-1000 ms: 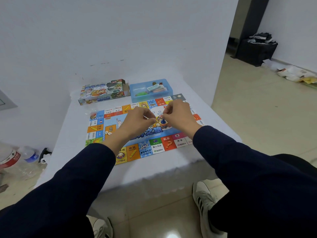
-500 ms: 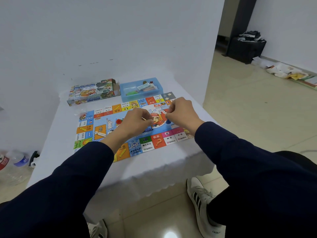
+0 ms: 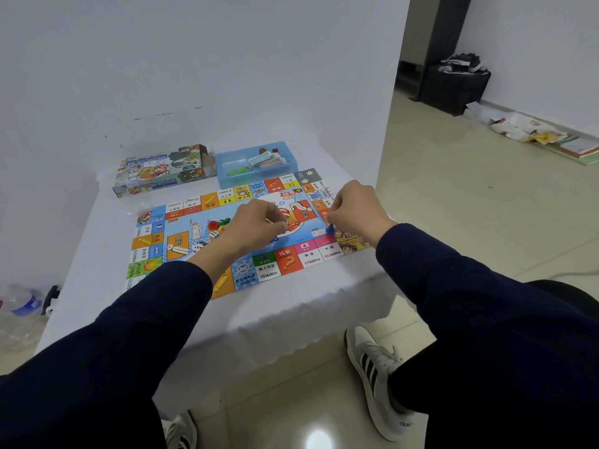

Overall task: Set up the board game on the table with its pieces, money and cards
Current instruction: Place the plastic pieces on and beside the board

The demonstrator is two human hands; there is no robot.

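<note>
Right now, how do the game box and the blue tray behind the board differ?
The game box is printed cardboard, lying on its side with an end flap open; the blue tray is plain translucent plastic, open on top. The tray visibly holds cards and green bits; the box's contents cannot be seen. Both sit side by side beyond the board.

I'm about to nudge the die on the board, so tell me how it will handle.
The die is small and cube-shaped, so it probably feels light and will likely tumble rather than slide when nudged. It lies close beside the red and green pawns on the flat board, so a push could knock them over.
</note>
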